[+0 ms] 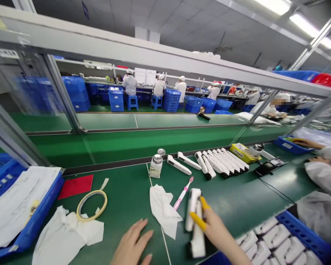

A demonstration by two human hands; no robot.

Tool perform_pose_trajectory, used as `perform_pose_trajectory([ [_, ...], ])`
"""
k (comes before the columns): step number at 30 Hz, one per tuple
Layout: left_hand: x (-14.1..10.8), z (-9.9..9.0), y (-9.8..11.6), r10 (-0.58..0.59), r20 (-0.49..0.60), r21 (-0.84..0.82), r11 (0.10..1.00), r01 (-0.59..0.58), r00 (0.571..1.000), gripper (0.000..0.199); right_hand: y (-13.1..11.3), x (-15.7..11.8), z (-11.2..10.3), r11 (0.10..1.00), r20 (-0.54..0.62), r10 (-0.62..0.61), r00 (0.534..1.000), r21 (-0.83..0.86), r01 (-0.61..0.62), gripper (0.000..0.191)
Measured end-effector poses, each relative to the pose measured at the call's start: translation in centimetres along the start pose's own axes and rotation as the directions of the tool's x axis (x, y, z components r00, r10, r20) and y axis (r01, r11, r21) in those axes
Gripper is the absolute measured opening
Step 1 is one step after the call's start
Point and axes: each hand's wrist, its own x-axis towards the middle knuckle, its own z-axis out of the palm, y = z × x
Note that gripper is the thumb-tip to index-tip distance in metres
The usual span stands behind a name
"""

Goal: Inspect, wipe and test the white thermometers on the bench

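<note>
My right hand, with yellow finger cots on thumb and forefinger, rests on white handheld devices lying on the green bench, fingers touching one of them. My left hand lies flat and empty on the bench near the front edge, fingers apart. A white wipe sits between the hands. Just past it lies a pink toothbrush. Farther back a row of several white devices is laid out side by side, with a small bottle to their left.
A tape roll, crumpled white cloth and red card lie at left beside a blue bin of papers. Another blue bin of white parts stands at right. A neighbouring worker's sleeve reaches in. Other people work in the background.
</note>
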Motion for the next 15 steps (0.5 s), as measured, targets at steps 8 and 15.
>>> perform_pose_trajectory([
  [8,3.3,-1.8,0.8,-0.022,0.191,-0.179,0.982,0.056,0.981,0.046,-8.9,-0.9,5.1,0.922,0.208,-0.383,0.9,0.141,0.359,0.033],
  [15,5.0,-1.7,-1.2,-0.216,0.071,-0.071,0.973,0.221,0.974,0.034,-10.8,-1.4,2.8,0.673,0.378,-0.681,0.628,-0.017,0.74,0.059],
])
